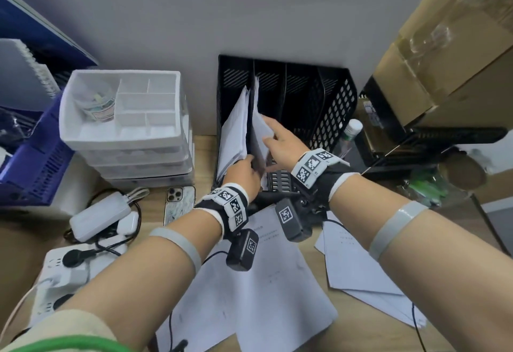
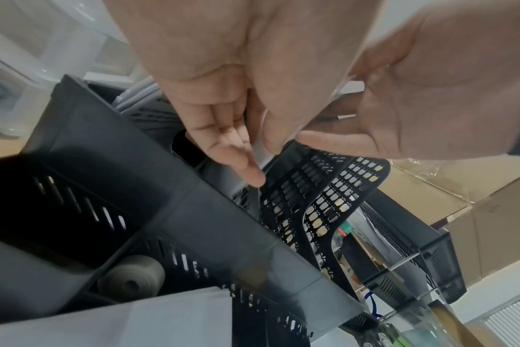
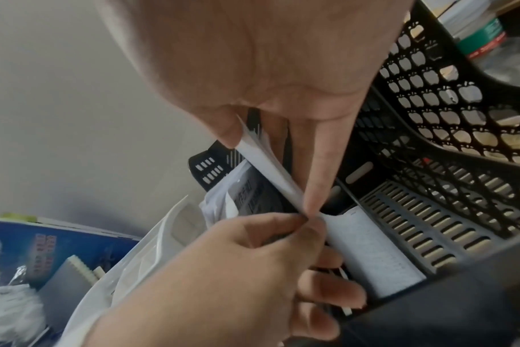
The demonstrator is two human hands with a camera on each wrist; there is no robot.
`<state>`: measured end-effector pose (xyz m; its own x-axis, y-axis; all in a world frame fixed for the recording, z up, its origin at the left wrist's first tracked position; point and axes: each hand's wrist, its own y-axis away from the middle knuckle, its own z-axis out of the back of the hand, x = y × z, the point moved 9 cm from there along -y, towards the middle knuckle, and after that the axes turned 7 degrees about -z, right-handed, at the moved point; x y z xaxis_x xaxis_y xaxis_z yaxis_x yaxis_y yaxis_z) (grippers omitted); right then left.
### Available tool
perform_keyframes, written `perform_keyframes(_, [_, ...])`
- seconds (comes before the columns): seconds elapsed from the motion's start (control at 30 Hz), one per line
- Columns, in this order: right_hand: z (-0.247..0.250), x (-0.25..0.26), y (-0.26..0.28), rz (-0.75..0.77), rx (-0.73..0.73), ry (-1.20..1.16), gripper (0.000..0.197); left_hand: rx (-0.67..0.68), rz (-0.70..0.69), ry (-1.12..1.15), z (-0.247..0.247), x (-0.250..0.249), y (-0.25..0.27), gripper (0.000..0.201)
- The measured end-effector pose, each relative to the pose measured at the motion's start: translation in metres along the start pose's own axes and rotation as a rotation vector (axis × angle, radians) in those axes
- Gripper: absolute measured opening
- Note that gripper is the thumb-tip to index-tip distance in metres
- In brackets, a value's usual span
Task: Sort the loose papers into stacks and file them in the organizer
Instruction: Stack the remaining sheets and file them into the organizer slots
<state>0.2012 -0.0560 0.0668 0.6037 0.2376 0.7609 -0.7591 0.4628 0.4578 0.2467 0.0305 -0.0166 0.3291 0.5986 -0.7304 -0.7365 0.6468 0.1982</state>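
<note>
- A plain pale grey wall (image 1: 249, 4) rises behind the wooden tabletop (image 1: 204, 146)
- Right of the wall, taped cardboard boxes (image 1: 449, 46) are stacked high
- Left of the wall, a blue crate (image 1: 33, 174) sits at the tabletop's edge
- Light is soft and even

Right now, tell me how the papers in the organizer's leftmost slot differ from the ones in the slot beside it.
The leftmost slot's stack stands free, leaning left, with no hand holding it; the second slot's stack is gripped by both the left hand and the right hand. The leftmost stack looks thicker and splayed; the second is a thinner sheaf, pinched together. Both are white sheets standing on edge in the black organizer.
</note>
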Motion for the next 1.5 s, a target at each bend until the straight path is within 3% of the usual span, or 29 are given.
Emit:
perform_keyframes(0.2, [-0.011, -0.028, 0.025, 0.05, 0.086, -0.031, 0.05, -0.073, 0.088, 0.233, 0.01, 0.04, 0.038, 0.013])
perform_keyframes(0.3, [-0.005, -0.086, 0.033, -0.08, 0.034, -0.074, 0.02, 0.02, 0.142, 0.119, 0.0, 0.079, 0.069, 0.013])
perform_keyframes(0.4, [-0.015, -0.173, 0.045, -0.245, 0.066, 0.174, 0.011, 0.197, 0.314, -0.054, -0.019, 0.124, 0.114, 0.023])
perform_keyframes(0.47, [-0.025, -0.229, 0.058, -0.357, 0.11, 0.391, 0.033, 0.335, 0.445, -0.093, -0.037, 0.145, 0.148, 0.051])
perform_keyframes(0.53, [-0.039, -0.271, 0.073, -0.445, 0.16, 0.425, 0.06, 0.415, 0.541, -0.042, -0.055, 0.154, 0.18, 0.072])
perform_keyframes(0.6, [-0.051, -0.29, 0.084, -0.421, 0.157, 0.442, 0.06, 0.366, 0.598, 0.108, -0.073, 0.156, 0.204, 0.074])
perform_keyframes(0.7, [-0.064, -0.3, 0.096, -0.352, 0.141, 0.358, 0.05, 0.165, 0.614, 0.324, -0.087, 0.159, 0.221, 0.076])
perform_keyframes(0.8, [-0.067, -0.3, 0.113, -0.276, 0.111, 0.254, 0.02, 0.097, 0.693, 0.572, -0.102, 0.153, 0.241, 0.072])
perform_keyframes(0.97, [-0.031, -0.285, 0.14, -0.136, -0.004, 0.134, 0.02, 0.052, 0.598, 0.383, -0.102, 0.136, 0.245, 0.077])
perform_keyframes(1.03, [-0.005, -0.285, 0.149, -0.123, -0.038, 0.048, 0.023, 0.096, 0.571, 0.491, -0.11, 0.121, 0.24, 0.075])
perform_keyframes(1.1, [0.023, -0.29, 0.163, -0.135, -0.087, -0.011, 0.02, 0.162, 0.498, 0.637, -0.124, 0.093, 0.231, 0.057])
perform_keyframes(1.2, [0.049, -0.316, 0.171, -0.212, -0.109, -0.03, 0.019, 0.242, 0.385, 0.666, -0.145, 0.054, 0.22, 0.032])
perform_keyframes(1.33, [0.078, -0.367, 0.173, -0.352, -0.131, -0.115, 0.026, 0.247, 0.313, 0.531, -0.167, 0.024, 0.195, 0.027])
perform_keyframes(1.43, [0.117, -0.406, 0.176, -0.494, -0.33, -0.177, 0.051, 0.236, 0.318, 0.447, -0.176, 0.025, 0.18, 0.026])
perform_keyframes(1.5, [0.133, -0.427, 0.176, -0.601, -0.36, -0.159, 0.069, 0.236, 0.342, 0.385, -0.18, 0.031, 0.171, 0.026])
